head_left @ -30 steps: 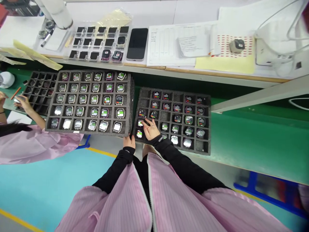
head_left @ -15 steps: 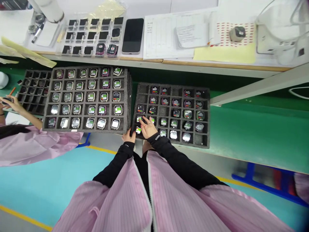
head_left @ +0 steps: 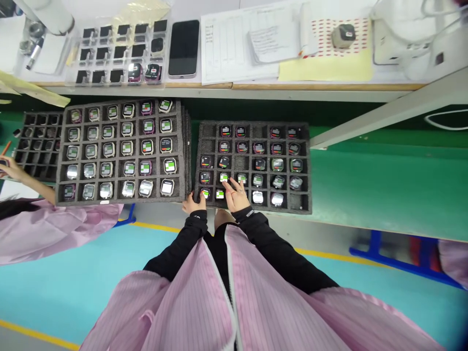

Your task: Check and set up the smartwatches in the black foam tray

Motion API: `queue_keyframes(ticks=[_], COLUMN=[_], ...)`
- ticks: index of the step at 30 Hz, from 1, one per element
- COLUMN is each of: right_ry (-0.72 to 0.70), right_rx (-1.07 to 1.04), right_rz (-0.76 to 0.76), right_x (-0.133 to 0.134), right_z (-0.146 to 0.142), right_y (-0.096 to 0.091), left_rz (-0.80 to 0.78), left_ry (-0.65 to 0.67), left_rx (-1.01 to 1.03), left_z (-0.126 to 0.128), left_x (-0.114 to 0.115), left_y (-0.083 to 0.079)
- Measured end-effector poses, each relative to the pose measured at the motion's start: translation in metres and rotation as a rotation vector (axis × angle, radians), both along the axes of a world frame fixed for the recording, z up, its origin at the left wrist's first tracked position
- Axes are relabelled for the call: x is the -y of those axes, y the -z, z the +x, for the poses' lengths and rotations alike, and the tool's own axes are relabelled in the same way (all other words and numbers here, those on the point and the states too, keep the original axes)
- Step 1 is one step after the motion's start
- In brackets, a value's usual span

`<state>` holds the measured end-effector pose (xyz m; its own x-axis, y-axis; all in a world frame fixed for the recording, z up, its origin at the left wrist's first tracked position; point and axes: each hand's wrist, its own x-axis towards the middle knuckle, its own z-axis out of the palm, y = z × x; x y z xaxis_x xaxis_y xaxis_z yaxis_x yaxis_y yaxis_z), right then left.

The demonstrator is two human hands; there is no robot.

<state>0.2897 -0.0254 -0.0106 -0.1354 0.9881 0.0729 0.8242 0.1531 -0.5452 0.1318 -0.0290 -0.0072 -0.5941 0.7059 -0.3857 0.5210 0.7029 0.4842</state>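
Note:
Square-faced smartwatches sit in the cells of a dark grey foam tray (head_left: 298, 201). My left hand (head_left: 195, 203) is closed at the tray's near left corner, thumb over the rim, beside a watch (head_left: 205, 194) with a green and white screen. Over the near rows, my right hand (head_left: 237, 197) has its fingers apart and holds nothing. One of its fingertips is at the lower edge of a lit watch (head_left: 224, 177) in the second column; whether it touches the screen I cannot tell. The right hand hides part of the nearest row.
A taller stack of foam trays (head_left: 185, 146) with more watches stands to the left. On the shelf above lie a phone (head_left: 184, 48), a clear blister tray (head_left: 166, 80), papers (head_left: 223, 53) and a single watch (head_left: 343, 35). Another person's hand (head_left: 12, 169) is at far left.
My right hand has shifted from the leftmost column to the second column. The leftmost watch in the second-nearest row turned from green and white to a dark screen. The whole view has shifted slightly.

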Motion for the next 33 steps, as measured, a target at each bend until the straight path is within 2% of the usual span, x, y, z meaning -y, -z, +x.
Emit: queue_keyframes(ticks=[12, 19, 25, 30, 33], right_ry=[-0.035, -0.034, -0.130, -0.158, -0.183], right_rx=[0.101, 0.009, -0.045, -0.049, -0.017], right_rz=[-0.065, 0.019, 0.011, 0.012, -0.026], right_x=[-0.020, 0.010, 0.041, 0.043, 0.039], right_z=[-0.003, 0.014, 0.004, -0.009, -0.013], right_y=[0.001, -0.009, -0.009, -0.011, -0.011], left_rz=[-0.001, 0.042, 0.181, 0.178, 0.244], left_ry=[0.072, 0.173, 0.274, 0.272, 0.260], left_rx=[0.032, 0.077, 0.065, 0.058, 0.087], left_z=[-0.009, -0.021, -0.026, -0.030, -0.033], left_x=[0.003, 0.011, 0.024, 0.020, 0.018], left_y=[0.004, 0.002, 0.011, 0.019, 0.025])
